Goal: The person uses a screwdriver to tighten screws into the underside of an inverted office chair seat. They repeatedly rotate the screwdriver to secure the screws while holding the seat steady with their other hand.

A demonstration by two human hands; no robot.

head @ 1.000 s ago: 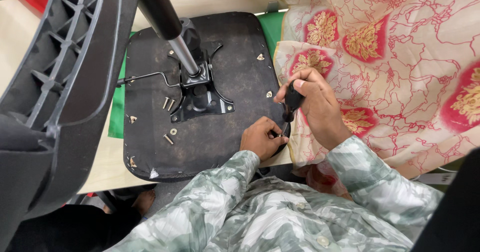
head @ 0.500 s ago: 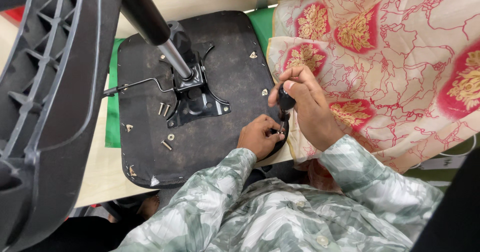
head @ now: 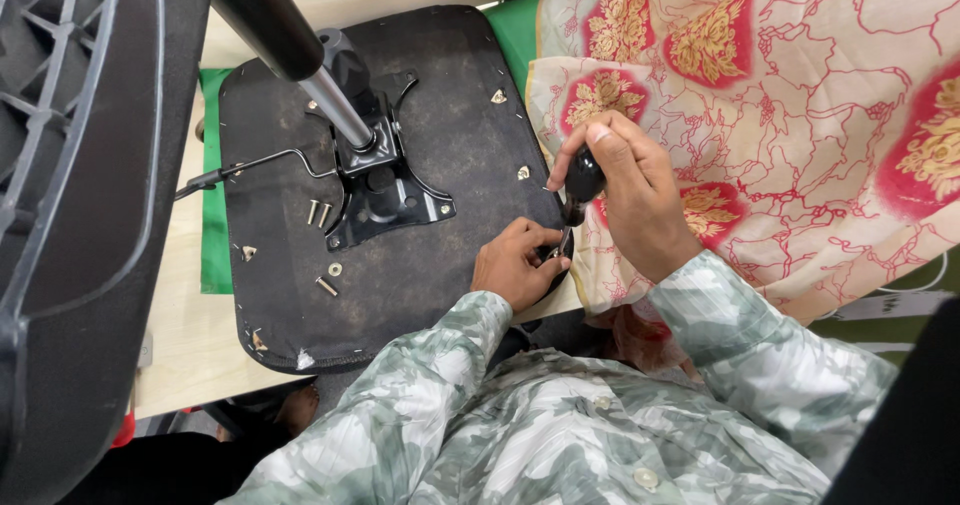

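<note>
The right hand [head: 630,200] is closed around a black-handled screwdriver [head: 580,183], tip down at the right edge of the upturned chair seat [head: 450,265]. The left hand [head: 520,265] pinches something small at the tip, I cannot tell what. This looks like the step of driving a screw; next the tip must stay seated and upright.

You are looking down at a pale wooden tabletop [head: 180,350] with a green mat [head: 212,255] on it, and a cream cloth with red floral print [head: 800,115] lies draped to its right.
</note>
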